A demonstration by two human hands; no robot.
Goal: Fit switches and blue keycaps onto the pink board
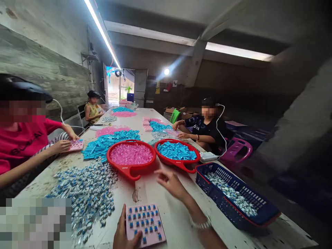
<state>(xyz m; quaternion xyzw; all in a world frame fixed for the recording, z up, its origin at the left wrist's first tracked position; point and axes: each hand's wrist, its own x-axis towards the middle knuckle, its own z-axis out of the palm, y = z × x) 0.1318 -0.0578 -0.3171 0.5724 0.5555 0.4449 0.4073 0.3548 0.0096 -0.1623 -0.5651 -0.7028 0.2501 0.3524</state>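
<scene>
My left hand grips the left edge of a pink square board, its thumb lying over the front corner. Rows of small blue-and-clear pieces sit on the board, with a few gaps between them. My right hand is over the table just in front of two red basins, its fingers apart and pointing left; I see nothing in them. One red basin is full of small clear pink pieces. The other red basin holds blue wrapped strips.
Loose blue-and-silver pieces spread left of the board. A dark blue basket with similar pieces stands right. Blue strips lie behind. Co-workers sit along the table: a person in pink, one in black, another in yellow.
</scene>
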